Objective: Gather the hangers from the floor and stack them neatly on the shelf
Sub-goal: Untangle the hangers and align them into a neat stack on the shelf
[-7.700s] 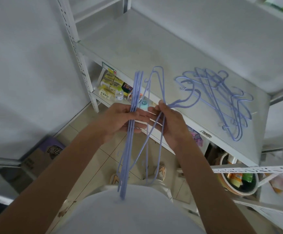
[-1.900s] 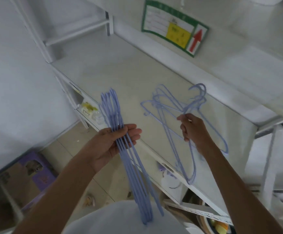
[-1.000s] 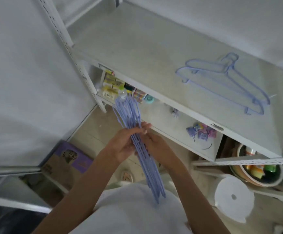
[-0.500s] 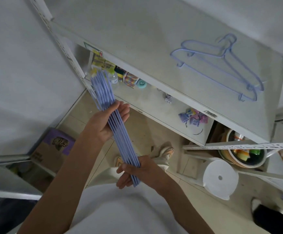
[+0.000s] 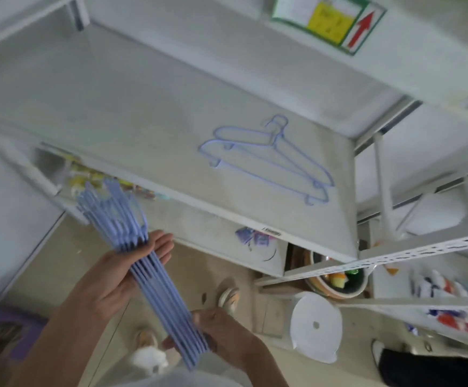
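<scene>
Both hands squared the bundle of blue hangers (image 5: 146, 277) for stacking: left hand (image 5: 115, 286) cradled it flat-fingered, right hand (image 5: 227, 339) clasped its lower end.

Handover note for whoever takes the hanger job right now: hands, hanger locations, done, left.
Left hand: supports the upper part of the bundle of light-blue plastic hangers, fingers fairly straight along it.
Right hand: grips the bundle's lower end.
Bundle is off the shelf, in front of the body, hooks pointing up toward the shelf edge.
Done: small stack of light-blue hangers lies flat on the white metal shelf, right of centre.
Left: lay the bundle on the shelf, aligned with that stack. No loose hangers show on the visible floor.
</scene>
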Available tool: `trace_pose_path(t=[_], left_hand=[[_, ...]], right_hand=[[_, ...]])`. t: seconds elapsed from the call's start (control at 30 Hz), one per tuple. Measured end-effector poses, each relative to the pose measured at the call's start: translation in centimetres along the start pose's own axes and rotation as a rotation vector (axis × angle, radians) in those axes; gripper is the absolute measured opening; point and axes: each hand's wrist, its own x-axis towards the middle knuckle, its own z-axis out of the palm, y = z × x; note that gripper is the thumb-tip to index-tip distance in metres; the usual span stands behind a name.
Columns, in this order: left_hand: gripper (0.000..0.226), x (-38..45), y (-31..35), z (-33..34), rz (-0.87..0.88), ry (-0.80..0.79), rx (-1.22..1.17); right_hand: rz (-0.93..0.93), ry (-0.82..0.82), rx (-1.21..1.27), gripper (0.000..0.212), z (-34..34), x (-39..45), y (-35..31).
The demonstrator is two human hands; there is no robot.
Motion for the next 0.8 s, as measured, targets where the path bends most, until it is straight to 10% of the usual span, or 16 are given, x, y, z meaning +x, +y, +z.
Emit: trace_pose_path(t=[0.27, 0.53, 0.8], left_hand=[[0.033, 1.9, 0.8, 4.4, 0.134, 0.002, 0.015], [0.026, 2.5, -3.8, 9.5, 0.34, 0.262, -0.027], [0.038, 2.7, -8.3, 10.1, 0.452, 0.413, -0.254]], right_hand=[[-0.239, 0.323, 0.083, 0.043, -15.3, -0.3, -10.8], [-0.223, 1.049, -0.959, 0.023, -29.6, 7.0, -27.4], [-0.156, 0.814, -1.591, 0.024, -33.9, 11.8, -28.3]])
